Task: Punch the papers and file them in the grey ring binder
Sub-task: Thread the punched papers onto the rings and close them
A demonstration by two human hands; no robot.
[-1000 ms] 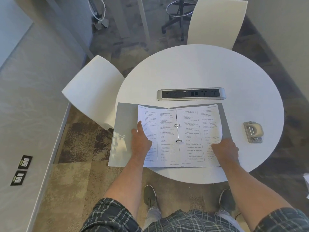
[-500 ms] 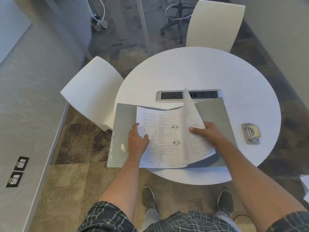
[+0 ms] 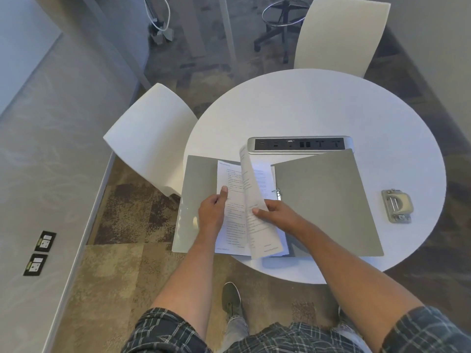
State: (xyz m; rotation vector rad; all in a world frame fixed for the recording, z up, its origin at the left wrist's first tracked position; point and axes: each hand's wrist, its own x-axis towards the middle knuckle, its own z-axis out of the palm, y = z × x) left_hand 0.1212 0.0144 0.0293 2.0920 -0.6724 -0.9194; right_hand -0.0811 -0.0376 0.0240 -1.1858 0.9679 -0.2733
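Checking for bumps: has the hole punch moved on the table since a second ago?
No. The hole punch sits at the same spot near the table's right edge, same offset right and nearer than the power strip. Only the camera shifted.

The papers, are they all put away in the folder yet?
Nearly. The papers already sit on the rings of the grey binder, and the punch lies aside. The right hand is turning one sheet over. Closing the cover is left.

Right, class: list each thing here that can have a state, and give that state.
Ring binder: open, right cover raised.
Rings: shut.
Papers: filed; one sheet mid-turn.
Hole punch: on the table, untouched.
Left hand: pressing papers flat.
Right hand: holding the sheet.
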